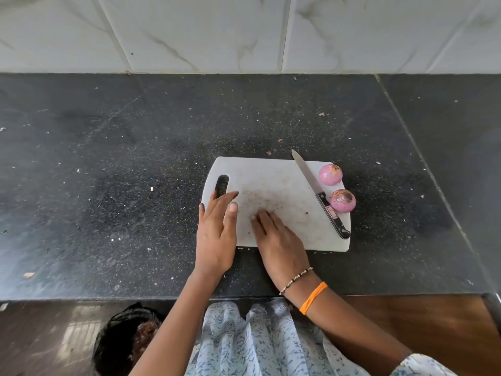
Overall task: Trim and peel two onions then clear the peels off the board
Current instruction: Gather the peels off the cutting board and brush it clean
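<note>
Both hands are laid flat, fingers straight, on the board [282, 183]: left hand [217, 234] near its slot, right hand [279, 242] at the middle. Nothing is grasped. Two onions [330, 174] and a knife [320, 194] are placed at the right edge.

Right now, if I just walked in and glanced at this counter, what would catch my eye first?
Probably the two pink peeled onions, one at the far right corner of the white cutting board and one just nearer, beside a black-handled knife lying diagonally on the board. Next, the hands: the left hand lies flat by the board's handle slot, the right hand flat on its middle.
</note>
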